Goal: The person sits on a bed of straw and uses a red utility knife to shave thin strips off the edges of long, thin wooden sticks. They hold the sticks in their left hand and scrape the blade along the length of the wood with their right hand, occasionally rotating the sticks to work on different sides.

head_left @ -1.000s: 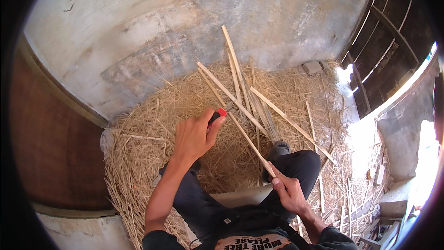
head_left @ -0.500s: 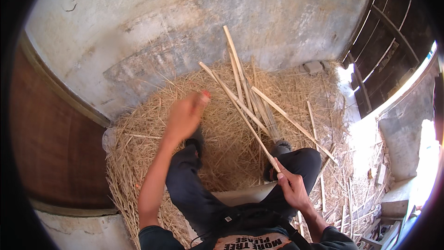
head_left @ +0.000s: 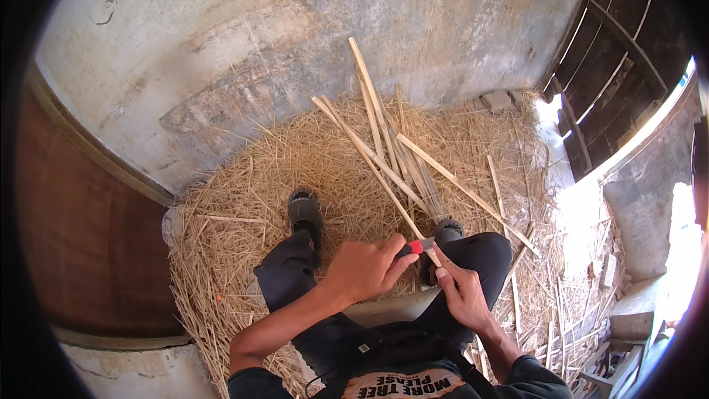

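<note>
My left hand [head_left: 363,272] is closed around a utility knife [head_left: 416,247] with a red and black handle. Its short metal blade lies against a long, thin pale wooden strip [head_left: 397,202], just ahead of my right hand. The near end of that strip is gripped in my right hand [head_left: 465,297], above my right thigh, with the thumb along it. From there the strip slants away to the far left, over the straw, and crosses other strips near its far end.
Several pale wooden strips [head_left: 458,179] lie fanned beyond my right shoe [head_left: 448,230], some leaning toward the stained wall [head_left: 310,37]. Straw and shavings [head_left: 244,199] cover the floor. A brown panel [head_left: 92,229] stands at left, and dark wooden boards [head_left: 620,52] at far right.
My left hand has swung from the far left back toward me and to the right, bringing the knife blade onto the strip. My right hand has barely moved.
</note>
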A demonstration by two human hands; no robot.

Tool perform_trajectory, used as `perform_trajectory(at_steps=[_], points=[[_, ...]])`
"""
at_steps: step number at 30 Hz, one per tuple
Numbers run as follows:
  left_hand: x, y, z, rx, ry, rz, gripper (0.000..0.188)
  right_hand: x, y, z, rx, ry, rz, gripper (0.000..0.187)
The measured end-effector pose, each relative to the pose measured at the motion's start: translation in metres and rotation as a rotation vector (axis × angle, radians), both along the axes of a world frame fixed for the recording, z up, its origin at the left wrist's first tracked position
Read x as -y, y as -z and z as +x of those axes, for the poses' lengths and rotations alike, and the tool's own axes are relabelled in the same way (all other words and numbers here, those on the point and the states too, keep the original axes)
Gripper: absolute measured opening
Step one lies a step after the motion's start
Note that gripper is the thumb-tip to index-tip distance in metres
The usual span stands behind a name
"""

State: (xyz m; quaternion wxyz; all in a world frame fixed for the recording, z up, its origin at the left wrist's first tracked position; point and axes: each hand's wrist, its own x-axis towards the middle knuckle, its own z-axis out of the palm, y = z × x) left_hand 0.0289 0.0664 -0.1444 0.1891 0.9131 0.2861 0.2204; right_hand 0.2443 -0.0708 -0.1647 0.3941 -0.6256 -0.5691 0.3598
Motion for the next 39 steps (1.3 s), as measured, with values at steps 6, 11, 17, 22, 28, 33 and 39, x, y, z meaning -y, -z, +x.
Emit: perform_trajectory(at_steps=[6, 11, 17, 22, 28, 33, 39], points=[[0.006, -0.004, 0.000, -0.064, -0.051, -0.021, 0.037, -0.002, -0.006, -0.002, -0.011, -0.002, 0.005, 0.054], [0.008, -0.010, -0.002, -0.079, -0.072, -0.042, 0.035, 0.002, -0.007, -0.003, 0.022, 0.000, 0.018, 0.053], [-0.042, -0.012, -0.028, -0.088, -0.382, 0.047, 0.034, 0.016, 0.001, -0.008, -0.009, -0.032, -0.025, 0.053], [-0.069, -0.023, -0.055, -0.058, -0.427, -0.012, 0.033, 0.029, 0.003, -0.011, -0.023, -0.038, -0.094, 0.052], [-0.003, -0.029, -0.028, -0.046, -0.155, -0.138, 0.036, 0.012, 0.000, -0.009, 0.029, 0.006, -0.007, 0.053], [0.018, -0.015, -0.014, -0.067, -0.022, -0.175, 0.038, 0.005, -0.010, -0.008, 0.026, 0.000, 0.037, 0.054], [0.021, -0.010, -0.010, -0.057, -0.058, -0.105, 0.035, 0.005, -0.009, -0.007, 0.030, 0.006, 0.049, 0.053]])
